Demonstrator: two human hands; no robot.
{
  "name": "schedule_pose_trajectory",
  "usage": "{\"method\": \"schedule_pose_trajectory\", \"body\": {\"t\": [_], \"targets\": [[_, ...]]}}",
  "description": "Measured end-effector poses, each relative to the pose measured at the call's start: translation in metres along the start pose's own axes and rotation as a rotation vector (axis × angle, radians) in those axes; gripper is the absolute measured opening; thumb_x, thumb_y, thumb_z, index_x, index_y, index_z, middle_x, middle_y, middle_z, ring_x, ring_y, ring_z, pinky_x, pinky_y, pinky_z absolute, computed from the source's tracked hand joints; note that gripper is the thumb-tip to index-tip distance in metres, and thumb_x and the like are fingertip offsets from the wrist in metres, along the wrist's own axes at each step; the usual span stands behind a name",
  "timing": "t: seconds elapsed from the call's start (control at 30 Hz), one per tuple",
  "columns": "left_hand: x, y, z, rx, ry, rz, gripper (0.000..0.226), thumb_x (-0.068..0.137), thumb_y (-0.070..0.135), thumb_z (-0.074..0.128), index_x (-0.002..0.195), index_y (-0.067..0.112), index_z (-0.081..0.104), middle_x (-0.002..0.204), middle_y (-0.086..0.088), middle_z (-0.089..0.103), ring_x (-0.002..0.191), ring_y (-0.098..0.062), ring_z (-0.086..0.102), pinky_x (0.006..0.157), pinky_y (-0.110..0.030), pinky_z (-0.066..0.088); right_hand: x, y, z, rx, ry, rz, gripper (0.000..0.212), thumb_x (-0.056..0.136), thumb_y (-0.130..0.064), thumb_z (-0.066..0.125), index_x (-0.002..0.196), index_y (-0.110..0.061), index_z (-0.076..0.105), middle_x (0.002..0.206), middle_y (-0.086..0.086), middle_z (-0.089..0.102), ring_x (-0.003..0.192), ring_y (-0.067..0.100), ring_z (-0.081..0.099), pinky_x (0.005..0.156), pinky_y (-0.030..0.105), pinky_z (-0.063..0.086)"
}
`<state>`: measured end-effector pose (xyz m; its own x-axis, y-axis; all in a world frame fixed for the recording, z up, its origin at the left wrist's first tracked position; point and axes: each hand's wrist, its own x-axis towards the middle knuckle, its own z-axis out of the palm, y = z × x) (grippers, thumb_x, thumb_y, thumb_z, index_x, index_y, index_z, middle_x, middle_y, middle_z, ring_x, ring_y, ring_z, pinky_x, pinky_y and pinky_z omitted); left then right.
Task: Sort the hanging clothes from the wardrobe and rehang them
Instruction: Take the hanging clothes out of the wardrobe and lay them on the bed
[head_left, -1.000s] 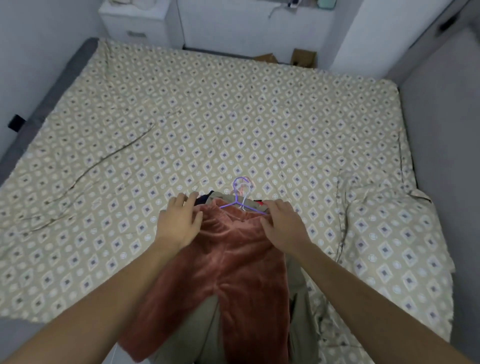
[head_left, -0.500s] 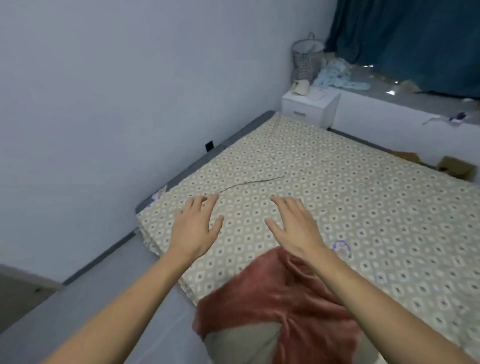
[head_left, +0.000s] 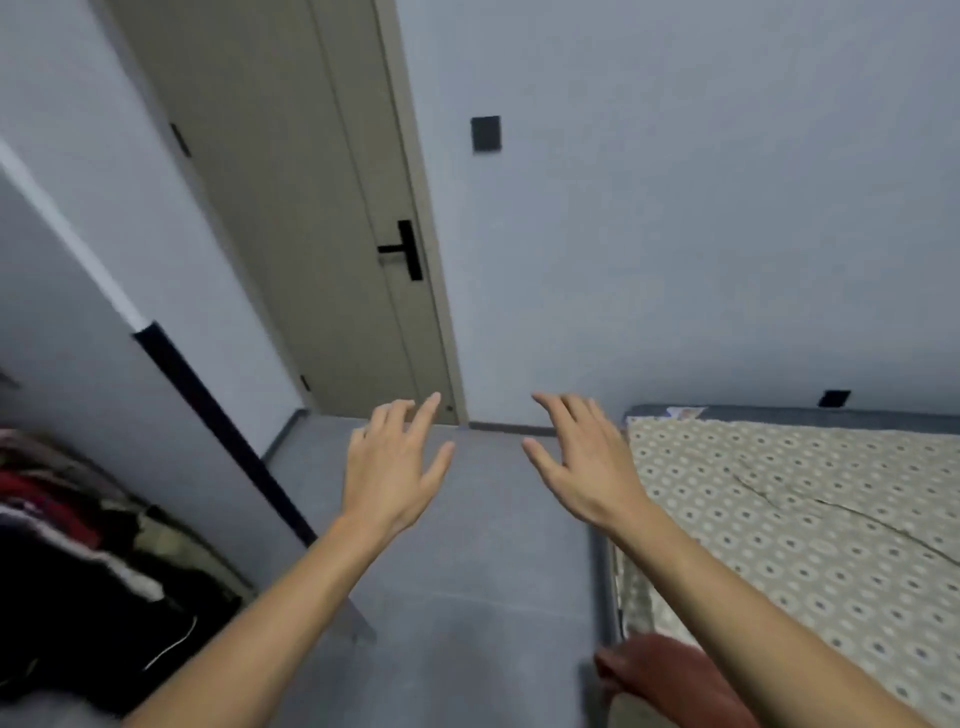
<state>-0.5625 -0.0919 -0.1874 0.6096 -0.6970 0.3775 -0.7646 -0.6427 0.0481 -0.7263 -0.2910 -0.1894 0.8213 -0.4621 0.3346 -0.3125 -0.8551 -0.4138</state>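
Reaching out over the floor (head_left: 467, 597), left hand (head_left: 389, 467) and right hand (head_left: 582, 462) spread, empty; clothes (head_left: 78, 561) near left, bed (head_left: 805, 519) right.

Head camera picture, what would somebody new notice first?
Two bare hands, left hand and right hand, held out empty over the grey floor. Behind them stands a closed door; a patterned bed lies at right, dark clothes at lower left.

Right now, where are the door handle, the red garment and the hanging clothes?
Door handle (head_left: 406, 250): head view, on the black lever.
Red garment (head_left: 670, 675): head view, on the fold at the bed's edge.
Hanging clothes (head_left: 67, 566): head view, on the dark fabric, lower left.
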Motion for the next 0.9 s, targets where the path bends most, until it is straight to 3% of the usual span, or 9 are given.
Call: {"method": "schedule_pose_trajectory", "body": {"t": [0.2, 0.37, 0.7, 0.9], "targets": [[-0.07, -0.177, -0.045, 0.109, 0.042, -0.274, 0.069, 0.099, 0.062, 0.035, 0.157, 0.026, 0.041, 0.135, -0.004, 0.056, 0.128, -0.027, 0.05, 0.092, -0.047, 0.049, 0.054, -0.175, 0.099, 0.058, -0.125, -0.287, 0.066, 0.1, -0.062, 0.036, 0.153, -0.024, 0.041, 0.134, -0.003, 0.052, 0.122, 0.023, 0.047, 0.097, 0.043, 0.046], [-0.125, -0.287, -0.07, 0.175, 0.06, -0.478, 0.07, 0.096, 0.063, 0.04, 0.155, 0.026, 0.045, 0.133, -0.005, 0.058, 0.125, -0.029, 0.052, 0.093, -0.047, 0.048, 0.075, -0.29, 0.167, 0.08, -0.222, -0.455, 0.06, 0.103, -0.06, 0.04, 0.152, -0.025, 0.041, 0.137, -0.004, 0.05, 0.124, 0.022, 0.044, 0.097, 0.041, 0.045], [-0.227, -0.416, -0.089, 0.231, 0.037, -0.87, 0.067, 0.098, 0.062, 0.045, 0.155, 0.027, 0.044, 0.135, -0.002, 0.058, 0.124, -0.026, 0.053, 0.089, -0.046, 0.051, 0.099, -0.464, 0.27, 0.161, -0.384, -0.758, 0.063, 0.1, -0.062, 0.034, 0.148, -0.023, 0.046, 0.133, -0.002, 0.052, 0.122, 0.024, 0.047, 0.096, 0.044, 0.049], [-0.25, -0.481, -0.076, 0.246, 0.002, -0.996, 0.078, 0.092, 0.07, 0.03, 0.154, 0.026, 0.044, 0.135, -0.002, 0.058, 0.123, -0.024, 0.054, 0.088, -0.046, 0.054, 0.132, -0.527, 0.335, 0.237, -0.432, -0.872, 0.057, 0.101, -0.054, 0.046, 0.15, -0.024, 0.044, 0.134, -0.004, 0.051, 0.123, 0.023, 0.045, 0.097, 0.041, 0.048]]}}
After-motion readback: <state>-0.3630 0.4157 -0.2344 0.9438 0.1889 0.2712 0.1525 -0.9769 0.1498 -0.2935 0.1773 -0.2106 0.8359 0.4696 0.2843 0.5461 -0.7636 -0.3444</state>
